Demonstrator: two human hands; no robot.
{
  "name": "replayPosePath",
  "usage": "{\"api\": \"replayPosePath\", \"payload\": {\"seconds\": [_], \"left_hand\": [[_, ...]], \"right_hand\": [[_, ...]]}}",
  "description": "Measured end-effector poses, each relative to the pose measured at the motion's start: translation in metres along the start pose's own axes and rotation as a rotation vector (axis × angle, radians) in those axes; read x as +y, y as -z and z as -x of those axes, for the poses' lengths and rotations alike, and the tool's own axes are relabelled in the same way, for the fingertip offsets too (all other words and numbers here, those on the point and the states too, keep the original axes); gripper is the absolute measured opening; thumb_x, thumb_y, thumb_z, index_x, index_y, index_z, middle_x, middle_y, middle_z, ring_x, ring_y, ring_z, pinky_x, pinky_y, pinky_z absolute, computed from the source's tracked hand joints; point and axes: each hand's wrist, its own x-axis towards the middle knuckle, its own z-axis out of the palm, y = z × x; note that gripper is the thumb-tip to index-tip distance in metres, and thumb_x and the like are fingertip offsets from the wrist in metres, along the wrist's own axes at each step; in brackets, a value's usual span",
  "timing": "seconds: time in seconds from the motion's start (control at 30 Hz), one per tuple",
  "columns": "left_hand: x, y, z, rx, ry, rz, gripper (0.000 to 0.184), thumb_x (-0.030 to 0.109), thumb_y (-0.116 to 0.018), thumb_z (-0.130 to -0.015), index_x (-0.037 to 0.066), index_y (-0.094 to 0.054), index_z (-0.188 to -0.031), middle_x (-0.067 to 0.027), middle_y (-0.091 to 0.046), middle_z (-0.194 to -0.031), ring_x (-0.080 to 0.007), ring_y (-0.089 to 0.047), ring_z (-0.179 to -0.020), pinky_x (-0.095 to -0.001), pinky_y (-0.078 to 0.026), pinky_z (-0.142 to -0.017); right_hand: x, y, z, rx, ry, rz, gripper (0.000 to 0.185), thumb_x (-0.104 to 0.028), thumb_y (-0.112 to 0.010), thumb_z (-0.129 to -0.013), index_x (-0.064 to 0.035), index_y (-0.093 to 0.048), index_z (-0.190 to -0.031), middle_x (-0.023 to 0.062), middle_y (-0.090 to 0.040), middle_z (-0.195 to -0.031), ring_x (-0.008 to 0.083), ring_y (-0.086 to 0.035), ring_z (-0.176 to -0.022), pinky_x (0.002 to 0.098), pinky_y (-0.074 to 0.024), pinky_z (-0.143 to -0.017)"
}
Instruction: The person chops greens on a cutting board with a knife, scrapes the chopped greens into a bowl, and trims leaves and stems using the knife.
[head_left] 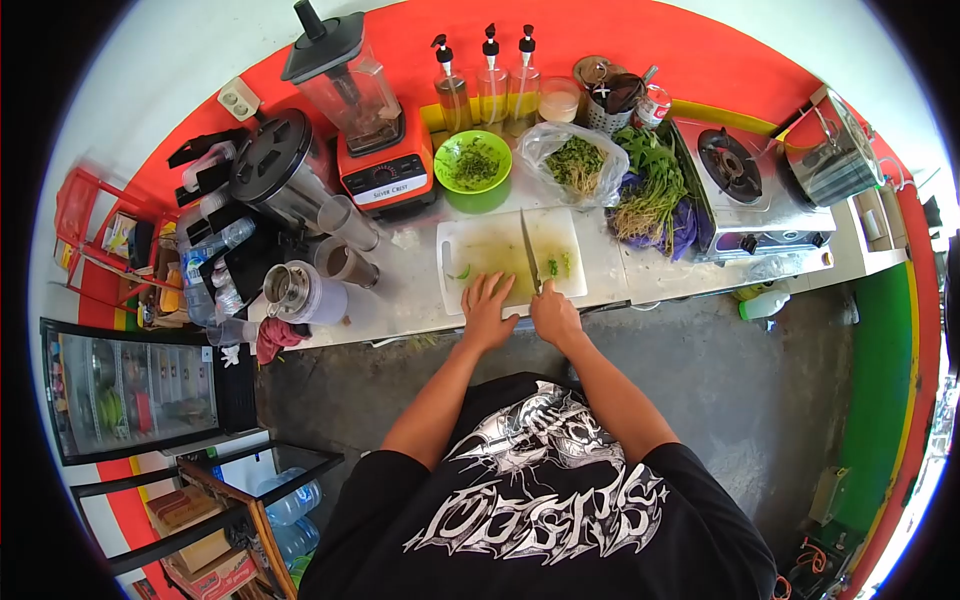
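A white cutting board lies on the metal counter with a wet greenish stain on it. My right hand is closed around the handle of a kitchen knife, its blade pointing away from me over the board. Right of the blade sits a small heap of chopped greens. My left hand rests on the near part of the board with its fingers spread, holding nothing. A small green piece lies just beyond its fingers. Behind the board stands a green bowl with chopped leaves inside.
A plastic bag of greens and a bunch of leafy stems with roots sit at the back right, before a gas stove. An orange blender and a steel-topped jug stand left. Pump bottles line the wall.
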Motion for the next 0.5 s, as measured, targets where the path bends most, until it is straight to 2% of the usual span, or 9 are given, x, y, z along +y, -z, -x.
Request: {"api": "replayPosePath", "payload": {"seconds": [0.03,0.23,0.5], "left_hand": [[-0.004,-0.001,0.001,0.015,-0.033,0.019,0.09,0.027,-0.079,-0.075,0.026,-0.041,-0.156,-0.0061,-0.033,-0.161,-0.0356,-0.019,-0.153,-0.0579,-0.011,-0.122],[-0.002,0.0,0.006,-0.058,-0.02,-0.043,0.093,0.029,-0.075,-0.074,0.023,-0.036,-0.158,-0.0048,-0.025,-0.168,-0.0325,-0.011,-0.157,-0.0564,-0.006,-0.124],[-0.002,-0.001,0.006,-0.066,-0.011,-0.061,0.095,0.032,-0.074,-0.077,0.022,-0.03,-0.161,-0.0042,-0.023,-0.169,-0.0314,-0.01,-0.157,-0.0563,-0.005,-0.124]], "right_hand": [[-0.005,0.001,0.001,-0.021,0.026,-0.038,0.035,-0.028,-0.05,-0.102,0.0046,-0.045,-0.114,0.0359,-0.068,-0.098,0.0529,-0.067,-0.095,0.0588,-0.0529,-0.085],[-0.016,-0.008,0.002,-0.033,0.041,-0.055,0.035,-0.028,-0.051,-0.102,0.0046,-0.046,-0.114,0.0364,-0.068,-0.098,0.0537,-0.067,-0.094,0.06,-0.0522,-0.085],[-0.019,-0.018,0.002,-0.051,0.069,-0.05,0.035,-0.028,-0.05,-0.103,0.0051,-0.045,-0.114,0.036,-0.068,-0.097,0.0527,-0.067,-0.095,0.0585,-0.0536,-0.085]]}}
